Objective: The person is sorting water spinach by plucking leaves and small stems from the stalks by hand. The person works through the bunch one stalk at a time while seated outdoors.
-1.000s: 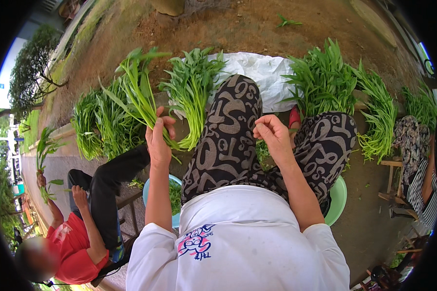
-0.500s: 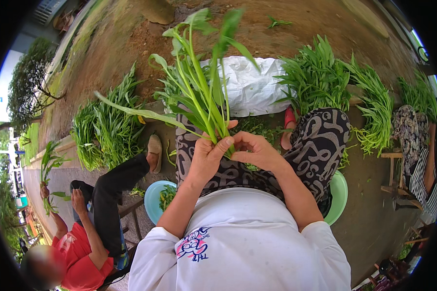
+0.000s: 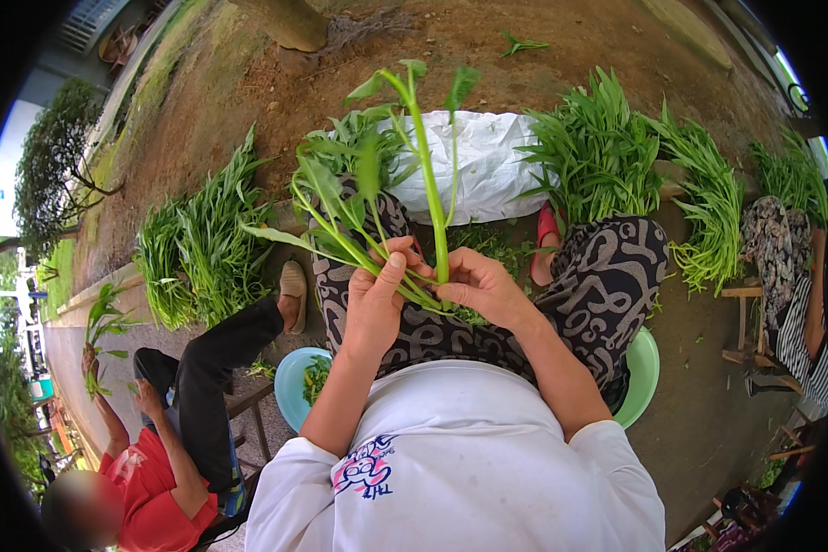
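My left hand is closed around a few leafy water spinach stems that lean to the left. Between the thumb and fingers of my right hand is a thicker green stem, standing nearly upright with small leaves at its top. Both hands are close together above my lap, over my patterned trousers. The lower stem ends pass between the two hands, partly hidden by the fingers.
A white sack lies ahead, with leafy bundles at its right. Another green heap rests at left. A blue basin and a green basin flank me. A person in a red shirt sits at left, holding greens.
The bunch has been parted: the thick stem now stands apart in my right hand, while my left hand's stems have tilted left and lower.
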A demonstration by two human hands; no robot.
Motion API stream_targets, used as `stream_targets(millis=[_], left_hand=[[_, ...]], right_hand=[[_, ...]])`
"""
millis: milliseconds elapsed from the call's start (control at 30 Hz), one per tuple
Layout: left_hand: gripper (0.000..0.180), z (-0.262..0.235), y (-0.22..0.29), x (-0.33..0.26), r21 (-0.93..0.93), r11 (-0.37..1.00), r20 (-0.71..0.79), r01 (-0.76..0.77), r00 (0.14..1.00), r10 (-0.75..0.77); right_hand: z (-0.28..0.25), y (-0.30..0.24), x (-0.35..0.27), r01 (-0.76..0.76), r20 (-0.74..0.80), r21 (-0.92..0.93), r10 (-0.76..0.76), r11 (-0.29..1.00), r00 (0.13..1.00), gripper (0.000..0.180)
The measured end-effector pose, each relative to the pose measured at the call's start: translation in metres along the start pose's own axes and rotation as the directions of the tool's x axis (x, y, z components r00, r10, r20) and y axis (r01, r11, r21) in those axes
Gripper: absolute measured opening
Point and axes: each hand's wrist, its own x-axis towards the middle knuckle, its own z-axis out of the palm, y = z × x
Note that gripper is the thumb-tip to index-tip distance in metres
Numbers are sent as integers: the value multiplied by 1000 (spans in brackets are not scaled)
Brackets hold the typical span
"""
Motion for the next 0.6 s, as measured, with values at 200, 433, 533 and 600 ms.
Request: stream_targets(millis=[200,433,533,600], left_hand=[[31,1,5,-1,-26,998,-32,50,998,-51],[31,-5,8,-1,-1,987,-36,162,986,-162],[24,-21,8,1,-91,993,-43,81,995,-85],[23,-20,16,2,-217,976,-104,25,993,-48]], right_hand=[[-1,-3,0,55,-29,19,-54,998,998,19],[-6,-7,0,123,-132,72,-113,990,985,19],[-5,-10,0,145,-194,77,-128,986,973,20],[-4,-12,0,194,-219,47,-180,980,959,21]])
